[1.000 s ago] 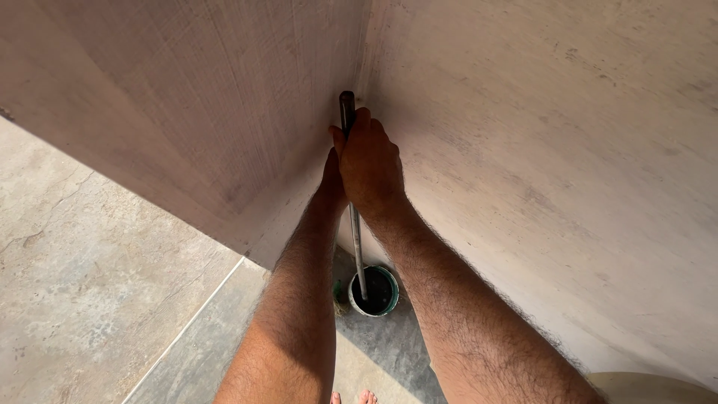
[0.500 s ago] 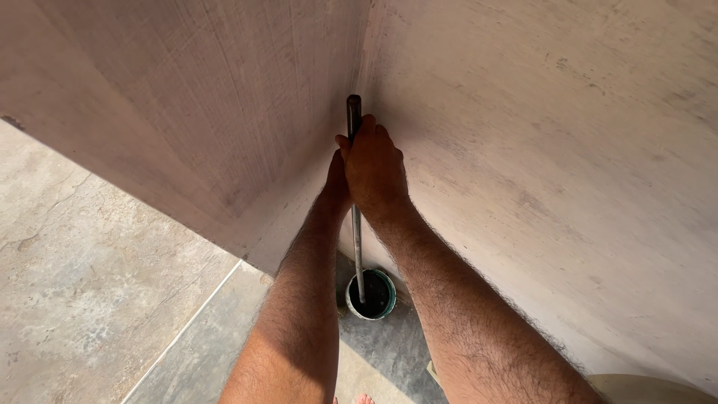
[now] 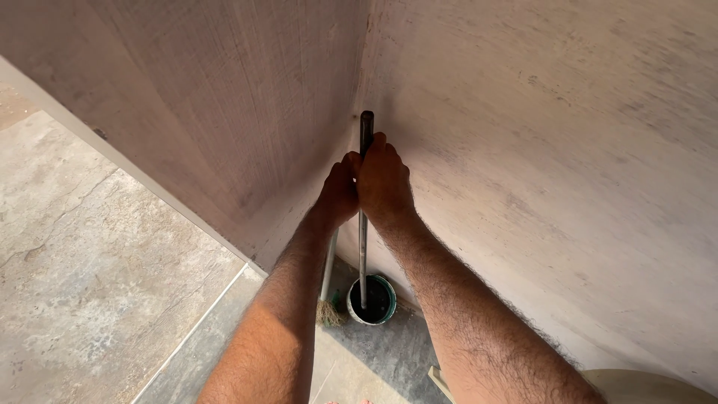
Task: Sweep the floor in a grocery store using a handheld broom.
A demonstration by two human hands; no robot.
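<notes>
Dark metal is what I've got: my right hand (image 3: 384,182) is wrapped tight round the rod (image 3: 363,247) near its top, and my left hand (image 3: 338,193) is closed on it just beside, on the far side, fingers mostly hidden behind the right. The rod stands close to upright in the wall corner (image 3: 359,90), its black end poking above my knuckles. Its lower end sits inside the bucket (image 3: 374,301), a small round one with a green rim and dark contents, set on the floor (image 3: 112,284) right against the walls. A broom (image 3: 329,299) leans beside it, bristles down. My worry: both hands grip high, so any sideways lean could lever the bucket over or slop the dark mix out; the rod could also scrape the plaster.
</notes>
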